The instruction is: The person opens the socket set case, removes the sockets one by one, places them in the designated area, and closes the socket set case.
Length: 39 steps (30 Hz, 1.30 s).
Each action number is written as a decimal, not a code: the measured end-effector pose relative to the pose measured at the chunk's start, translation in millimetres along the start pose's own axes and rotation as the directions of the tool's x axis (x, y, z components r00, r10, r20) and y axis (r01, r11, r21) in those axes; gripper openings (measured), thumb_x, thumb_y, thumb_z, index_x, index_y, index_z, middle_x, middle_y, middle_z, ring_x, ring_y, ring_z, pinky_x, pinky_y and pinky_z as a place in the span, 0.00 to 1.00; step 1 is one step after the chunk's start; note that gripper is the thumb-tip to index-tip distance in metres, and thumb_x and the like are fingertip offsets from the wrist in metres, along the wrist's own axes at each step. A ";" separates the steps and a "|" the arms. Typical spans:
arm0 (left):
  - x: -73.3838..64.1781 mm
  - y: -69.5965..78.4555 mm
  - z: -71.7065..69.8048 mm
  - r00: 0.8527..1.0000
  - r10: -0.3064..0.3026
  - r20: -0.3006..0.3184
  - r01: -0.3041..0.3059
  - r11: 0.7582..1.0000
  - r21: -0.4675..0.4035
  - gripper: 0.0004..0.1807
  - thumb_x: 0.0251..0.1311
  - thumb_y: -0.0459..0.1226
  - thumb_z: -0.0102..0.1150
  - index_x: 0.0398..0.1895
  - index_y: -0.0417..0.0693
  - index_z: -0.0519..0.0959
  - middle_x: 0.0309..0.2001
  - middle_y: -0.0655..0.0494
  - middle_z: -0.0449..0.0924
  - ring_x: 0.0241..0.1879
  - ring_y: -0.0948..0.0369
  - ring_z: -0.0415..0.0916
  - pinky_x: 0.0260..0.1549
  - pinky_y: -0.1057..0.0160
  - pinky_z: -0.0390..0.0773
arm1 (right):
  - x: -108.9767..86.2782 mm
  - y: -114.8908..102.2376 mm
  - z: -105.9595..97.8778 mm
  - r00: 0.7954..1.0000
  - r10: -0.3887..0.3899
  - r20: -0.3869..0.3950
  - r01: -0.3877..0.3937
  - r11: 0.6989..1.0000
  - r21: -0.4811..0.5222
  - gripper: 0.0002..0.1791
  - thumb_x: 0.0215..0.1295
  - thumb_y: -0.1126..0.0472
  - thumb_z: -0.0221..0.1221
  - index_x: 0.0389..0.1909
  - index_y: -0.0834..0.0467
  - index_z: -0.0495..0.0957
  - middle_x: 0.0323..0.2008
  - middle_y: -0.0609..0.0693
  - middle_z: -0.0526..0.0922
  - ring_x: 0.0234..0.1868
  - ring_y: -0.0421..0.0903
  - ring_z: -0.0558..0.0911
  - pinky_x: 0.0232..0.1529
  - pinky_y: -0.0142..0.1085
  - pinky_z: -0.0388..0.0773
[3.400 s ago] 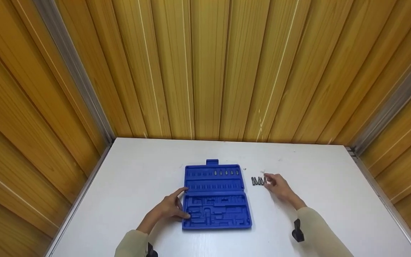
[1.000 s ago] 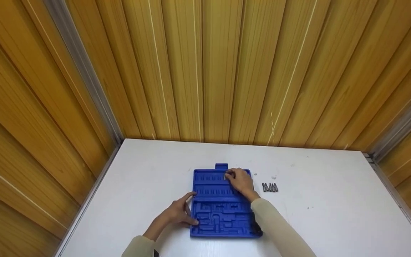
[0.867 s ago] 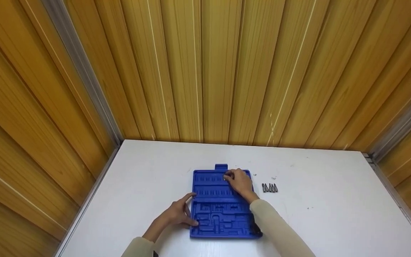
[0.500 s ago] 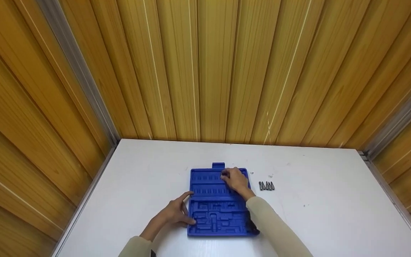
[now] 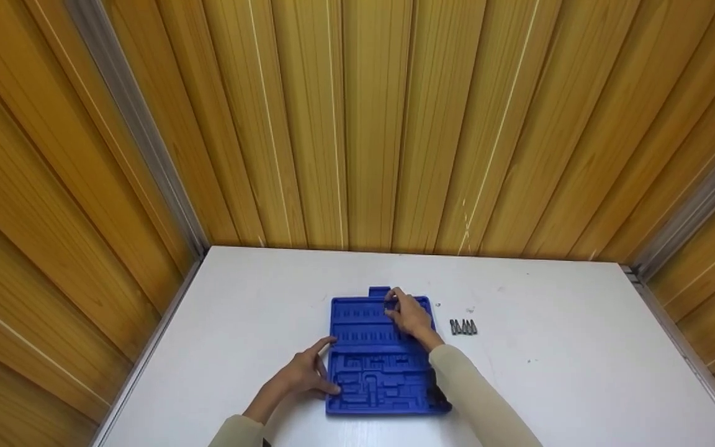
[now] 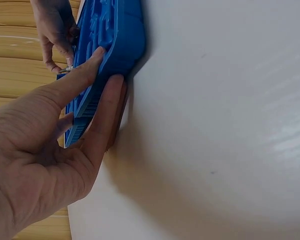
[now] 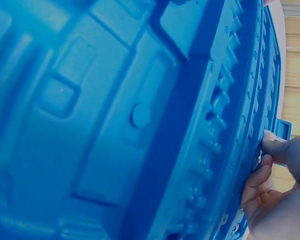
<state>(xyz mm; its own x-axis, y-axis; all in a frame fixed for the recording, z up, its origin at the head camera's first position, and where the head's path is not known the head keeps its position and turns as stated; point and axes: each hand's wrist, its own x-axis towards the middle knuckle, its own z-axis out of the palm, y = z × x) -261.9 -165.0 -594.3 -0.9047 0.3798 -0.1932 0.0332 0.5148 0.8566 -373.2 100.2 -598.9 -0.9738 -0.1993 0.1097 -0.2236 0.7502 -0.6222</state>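
Note:
An open blue tool case (image 5: 367, 402) lies flat on the white table, its moulded recesses facing up. My left hand (image 5: 301, 372) grips its left edge, thumb on the rim and fingers along the outer side (image 6: 102, 120). Over the upper half of the case, my right hand (image 5: 409, 315) pinches a small silvery screwdriver bit (image 6: 65, 70) at the top row of slots. Most of that bit is hidden by the fingers. Some metal bits (image 7: 235, 228) sit in slots beneath the right hand.
Several dark metal bits (image 5: 463, 327) lie in a row on the table, right of the case. The case's latch tab (image 5: 378, 291) sticks out at its far edge. Wood-patterned panels (image 5: 370, 124) stand behind the white table (image 5: 258, 292).
My right hand has moved left from the loose bits to the case's top slots. Over the last half second its index finger has lifted slightly. My left hand keeps its grip.

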 end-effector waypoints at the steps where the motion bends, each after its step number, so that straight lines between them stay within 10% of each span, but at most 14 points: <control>1: -0.3 0.5 -0.1 1.000 0.003 -0.002 -0.003 1.000 0.006 0.57 0.42 0.27 0.81 0.77 0.44 0.59 0.34 0.43 0.78 0.30 0.60 0.76 0.36 0.60 0.84 | -0.5 0.3 0.1 1.000 -0.005 0.002 0.005 1.000 0.001 0.11 0.69 0.65 0.63 0.50 0.56 0.77 0.37 0.57 0.81 0.37 0.52 0.80 0.38 0.48 0.76; 10: 0.3 1.3 1.1 1.000 0.030 -0.005 -0.029 0.996 0.085 0.55 0.44 0.31 0.82 0.77 0.42 0.60 0.33 0.45 0.80 0.31 0.61 0.75 0.51 0.46 0.80 | -5.3 2.0 0.8 1.000 -0.014 -0.013 0.014 0.999 0.051 0.03 0.66 0.61 0.66 0.38 0.57 0.83 0.38 0.54 0.84 0.41 0.51 0.81 0.45 0.52 0.76; 15: -0.1 0.8 1.7 1.000 0.014 -0.008 -0.014 0.996 0.085 0.55 0.44 0.30 0.82 0.77 0.43 0.60 0.34 0.45 0.79 0.31 0.61 0.76 0.48 0.49 0.81 | -9.2 6.7 -3.4 0.988 -0.144 -0.051 0.152 0.968 0.202 0.04 0.66 0.66 0.66 0.34 0.62 0.80 0.38 0.59 0.83 0.41 0.52 0.80 0.45 0.45 0.76; 24: -2.7 3.9 0.7 1.000 0.013 -0.014 -0.012 0.995 0.098 0.54 0.45 0.32 0.82 0.76 0.44 0.61 0.33 0.47 0.79 0.31 0.61 0.74 0.39 0.59 0.78 | -21.5 9.8 -17.8 0.990 -0.141 0.002 0.128 0.900 0.416 0.07 0.70 0.68 0.62 0.42 0.69 0.79 0.39 0.68 0.85 0.31 0.60 0.86 0.25 0.33 0.81; 39: -3.0 4.5 1.3 1.000 -0.001 -0.019 0.003 0.995 0.095 0.56 0.44 0.31 0.82 0.77 0.42 0.60 0.34 0.45 0.81 0.31 0.61 0.76 0.47 0.52 0.81 | -39.9 24.3 -43.7 0.976 -0.220 0.009 0.197 0.893 0.405 0.19 0.72 0.65 0.60 0.60 0.70 0.76 0.34 0.67 0.87 0.27 0.66 0.84 0.23 0.28 0.74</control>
<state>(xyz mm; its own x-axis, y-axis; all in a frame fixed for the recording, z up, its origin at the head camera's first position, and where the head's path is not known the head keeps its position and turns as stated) -258.5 -162.9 -590.5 -0.9126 0.3645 -0.1851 0.0709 0.5870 0.8065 -341.5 153.9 -584.5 -0.9005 -0.3651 0.2362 -0.3746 0.3752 -0.8479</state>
